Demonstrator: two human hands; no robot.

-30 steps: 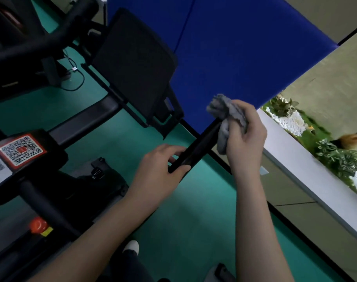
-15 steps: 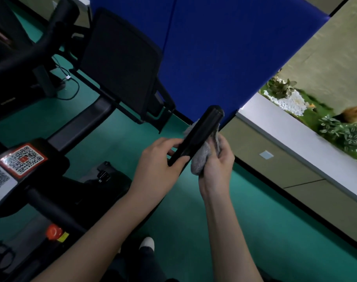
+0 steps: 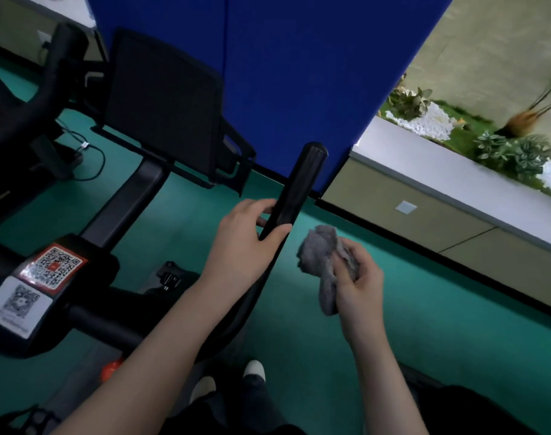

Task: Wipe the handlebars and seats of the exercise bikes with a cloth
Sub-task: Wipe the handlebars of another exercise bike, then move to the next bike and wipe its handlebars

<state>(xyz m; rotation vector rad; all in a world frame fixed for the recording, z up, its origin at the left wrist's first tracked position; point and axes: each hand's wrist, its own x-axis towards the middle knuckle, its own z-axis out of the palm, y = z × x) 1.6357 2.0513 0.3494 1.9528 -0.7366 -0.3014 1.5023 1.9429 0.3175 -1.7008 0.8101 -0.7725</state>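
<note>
Both arms reach forward: left hand [image 3: 246,237] curls fingers round the black handlebar grip [image 3: 294,189]; right hand [image 3: 357,287], beside it, clutches a bunched grey cloth [image 3: 323,259].

Exposure is dim overall, with a cool blue-green cast. The brightest zone is upper right: the white ledge [image 3: 425,164] and the pale wall [image 3: 487,42] above it. The black bike frame [image 3: 133,199] at left sinks into near-black shadow. The left hand [image 3: 246,240] and right hand [image 3: 359,287] are evenly lit, without hard shadows. The handlebar [image 3: 299,183] carries a faint sheen; the cloth [image 3: 321,255] reads soft. Wide-angle distortion tilts straight edges; the plants [image 3: 519,152] at the right edge are smeared.
</note>
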